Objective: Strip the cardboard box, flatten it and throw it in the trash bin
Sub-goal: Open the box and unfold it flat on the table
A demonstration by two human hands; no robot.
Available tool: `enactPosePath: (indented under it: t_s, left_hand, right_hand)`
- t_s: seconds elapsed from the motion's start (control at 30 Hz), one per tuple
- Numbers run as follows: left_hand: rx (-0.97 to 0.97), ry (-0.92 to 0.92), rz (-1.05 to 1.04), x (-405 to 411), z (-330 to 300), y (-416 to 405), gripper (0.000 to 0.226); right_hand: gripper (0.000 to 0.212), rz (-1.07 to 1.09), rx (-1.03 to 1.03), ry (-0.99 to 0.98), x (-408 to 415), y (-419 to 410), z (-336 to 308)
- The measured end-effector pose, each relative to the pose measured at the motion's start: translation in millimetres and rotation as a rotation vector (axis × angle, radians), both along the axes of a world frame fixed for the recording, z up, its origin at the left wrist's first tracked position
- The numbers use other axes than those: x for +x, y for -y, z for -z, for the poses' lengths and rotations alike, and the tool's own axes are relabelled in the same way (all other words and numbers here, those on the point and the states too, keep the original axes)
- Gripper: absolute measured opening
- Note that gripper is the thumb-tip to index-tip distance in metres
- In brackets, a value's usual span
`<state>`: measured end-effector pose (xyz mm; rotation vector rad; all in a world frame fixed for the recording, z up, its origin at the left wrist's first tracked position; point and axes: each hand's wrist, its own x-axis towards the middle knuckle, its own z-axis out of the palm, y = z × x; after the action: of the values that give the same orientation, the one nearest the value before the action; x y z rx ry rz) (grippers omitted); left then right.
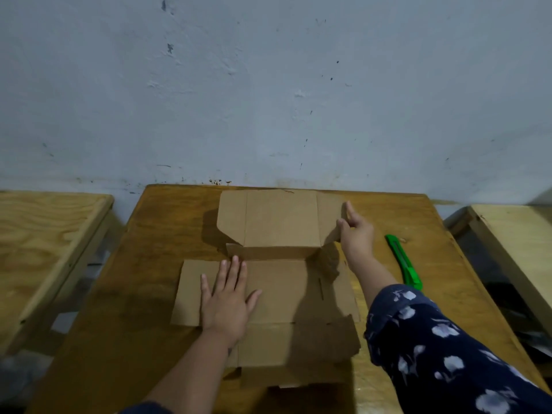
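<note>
A brown cardboard box point(279, 286) lies unfolded on the wooden table point(155, 240). Its near panels lie flat, while the far lid panel point(277, 218) still stands tilted up toward the wall. My left hand point(227, 303) presses flat, fingers spread, on the left part of the flat base panel. My right hand point(355, 231) reaches to the far right and pinches the right side flap of the raised panel. No trash bin is in view.
A green utility knife point(403, 262) lies on the table to the right of my right arm. Two lighter plywood tables point(44, 234) point(513, 231) stand to the left and right, with gaps between. A grey wall is right behind the table.
</note>
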<state>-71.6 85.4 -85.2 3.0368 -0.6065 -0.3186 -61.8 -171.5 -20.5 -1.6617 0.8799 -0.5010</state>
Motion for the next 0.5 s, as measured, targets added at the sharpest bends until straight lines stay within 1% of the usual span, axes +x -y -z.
enactPosePath:
  t_s: [0.07,0.1,0.17,0.23,0.3,0.33,0.5]
  left_hand:
    - [0.019,-0.032,-0.049,-6,-5,6,0.072]
    - [0.028,-0.052,-0.069,-10,-8,8,0.067]
    - [0.053,-0.064,-0.083,-19,-12,10,0.067]
    - [0.114,-0.049,-0.051,-31,-15,8,0.077]
    - [0.153,-0.036,-0.010,-43,-18,5,0.098]
    - [0.156,-0.042,-0.005,-49,-21,3,0.105]
    - [0.081,-0.033,-0.032,-78,-24,-6,0.114]
  right_hand:
    - [0.050,-0.040,-0.022,-0.017,-6,1,2]
    - [0.052,-0.064,-0.041,-0.029,-8,2,0]
    - [0.055,-0.099,-0.058,-0.037,-10,6,-2]
    - [0.054,-0.110,-0.074,-0.036,-11,10,-1]
    - [0.054,-0.094,-0.087,-0.031,-13,11,0]
    - [0.054,-0.085,-0.089,-0.022,-13,11,1]
    - [0.049,-0.102,-0.096,-0.003,-8,12,3]
